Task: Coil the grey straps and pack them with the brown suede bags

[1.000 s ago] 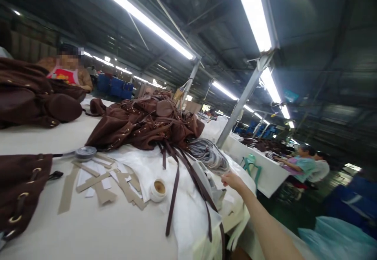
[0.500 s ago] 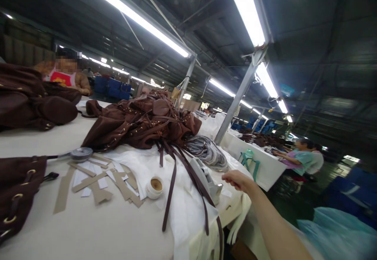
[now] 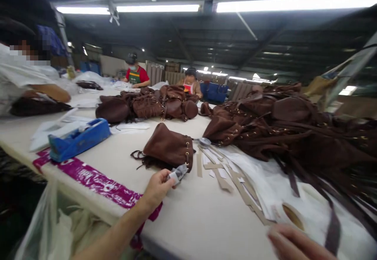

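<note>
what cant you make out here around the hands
All in the head view:
- small grey-and-white piece: too small to identify, and partly covered by the left hand
- right hand: cut off by the bottom edge and blurred, so anything it holds can't be seen
- brown strap: blurred near the right hand

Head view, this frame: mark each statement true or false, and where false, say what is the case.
1. The left hand pinches a small gray-and-white piece. True.
2. The right hand grips the blue dispenser. False: the dispenser sits far to the left, and the right hand is by a brown strap.
3. A brown bag lies just beyond the left hand. True.
4. Tan strips lie on the floor. False: they lie on the table.
</note>
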`<action>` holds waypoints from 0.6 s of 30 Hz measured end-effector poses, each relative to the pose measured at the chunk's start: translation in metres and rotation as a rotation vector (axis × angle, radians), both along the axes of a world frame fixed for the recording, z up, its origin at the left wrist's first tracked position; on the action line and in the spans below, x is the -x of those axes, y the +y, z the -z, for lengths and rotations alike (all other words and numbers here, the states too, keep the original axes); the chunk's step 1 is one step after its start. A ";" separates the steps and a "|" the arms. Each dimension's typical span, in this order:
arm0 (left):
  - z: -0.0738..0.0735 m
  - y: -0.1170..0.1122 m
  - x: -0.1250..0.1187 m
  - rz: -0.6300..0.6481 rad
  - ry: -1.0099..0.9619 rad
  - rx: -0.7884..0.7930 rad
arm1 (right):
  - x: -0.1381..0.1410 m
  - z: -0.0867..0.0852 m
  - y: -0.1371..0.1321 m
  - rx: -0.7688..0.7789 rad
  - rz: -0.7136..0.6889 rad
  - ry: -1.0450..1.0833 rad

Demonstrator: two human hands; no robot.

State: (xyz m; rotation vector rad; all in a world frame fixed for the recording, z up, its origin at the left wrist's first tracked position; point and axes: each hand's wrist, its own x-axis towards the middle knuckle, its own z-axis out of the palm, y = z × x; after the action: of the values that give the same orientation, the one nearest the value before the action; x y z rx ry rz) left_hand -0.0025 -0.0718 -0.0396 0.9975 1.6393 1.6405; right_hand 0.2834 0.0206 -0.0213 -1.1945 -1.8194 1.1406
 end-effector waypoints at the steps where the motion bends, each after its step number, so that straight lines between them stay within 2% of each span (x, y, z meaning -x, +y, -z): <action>1: 0.002 0.002 -0.004 -0.007 0.011 -0.009 | 0.016 -0.006 -0.009 0.020 -0.087 0.028; 3: 0.005 0.004 -0.012 -0.018 0.062 -0.024 | 0.049 -0.017 -0.021 0.078 -0.271 0.079; 5: 0.008 0.004 -0.015 -0.027 0.116 -0.032 | 0.085 -0.023 -0.026 0.127 -0.391 0.128; 7: 0.011 0.002 -0.014 -0.036 0.159 -0.032 | 0.115 -0.020 -0.024 0.127 -0.428 0.144; 9: 0.013 0.001 -0.013 -0.052 0.190 -0.027 | 0.133 -0.010 -0.020 0.098 -0.441 0.138; 13: 0.012 0.000 -0.013 -0.079 0.226 -0.009 | 0.143 0.008 -0.013 0.048 -0.425 0.096; 18: 0.011 -0.001 -0.014 -0.081 0.261 0.014 | 0.147 0.014 -0.015 0.030 -0.343 0.065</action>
State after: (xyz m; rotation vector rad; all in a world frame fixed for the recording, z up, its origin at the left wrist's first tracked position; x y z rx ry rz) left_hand 0.0113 -0.0726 -0.0503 1.1932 1.8801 1.6020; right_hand 0.1368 0.0057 -0.0355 -0.8691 -2.0135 1.3822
